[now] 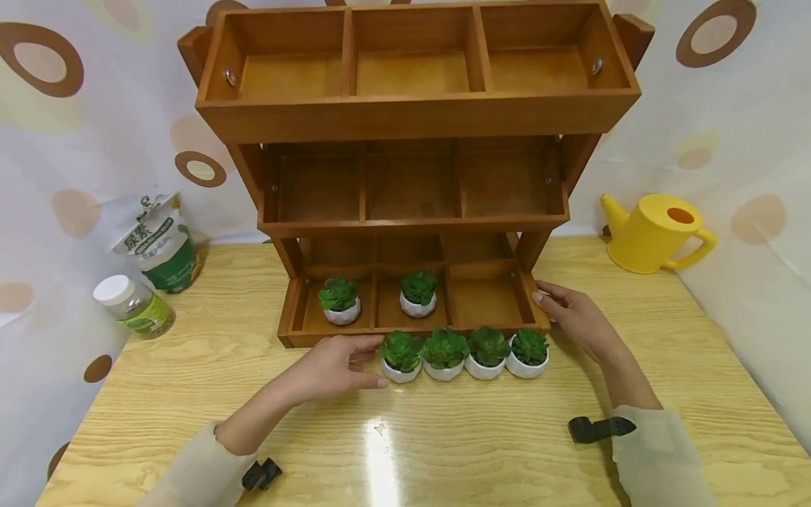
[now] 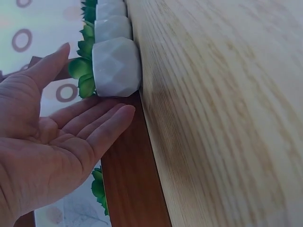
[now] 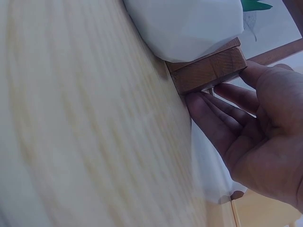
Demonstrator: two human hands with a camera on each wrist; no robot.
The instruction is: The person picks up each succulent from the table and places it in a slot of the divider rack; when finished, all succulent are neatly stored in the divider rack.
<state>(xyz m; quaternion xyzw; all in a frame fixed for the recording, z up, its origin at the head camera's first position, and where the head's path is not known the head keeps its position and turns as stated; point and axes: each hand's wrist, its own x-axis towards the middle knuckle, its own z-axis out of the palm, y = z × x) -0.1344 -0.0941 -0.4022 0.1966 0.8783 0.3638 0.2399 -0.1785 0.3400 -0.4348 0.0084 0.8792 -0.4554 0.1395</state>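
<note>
Four-tier aside, a wooden shelf (image 1: pixel 418 121) with divided compartments stands at the middle of the table. Several small succulents in white faceted pots (image 1: pixel 445 355) form a row along its front edge. My left hand (image 1: pixel 338 366) is at the row's left end, fingers extended beside the leftmost pot (image 2: pixel 117 68), thumb apart from them. At the bottom tier's right end, my right hand (image 1: pixel 583 320) touches the outer side of the wooden frame (image 3: pixel 208 71) with its fingertips. Two more potted succulents sit in the bottom tier, one in the left compartment (image 1: pixel 342 317) and one in the middle (image 1: pixel 418 308).
A yellow watering can (image 1: pixel 646 236) stands at the back right. On the left are a clear jar with a white lid (image 1: pixel 136 306) and a clipped green-and-white bag (image 1: pixel 166 246). A patterned cloth (image 1: pixel 114 176) hangs behind the table (image 1: pixel 481 443).
</note>
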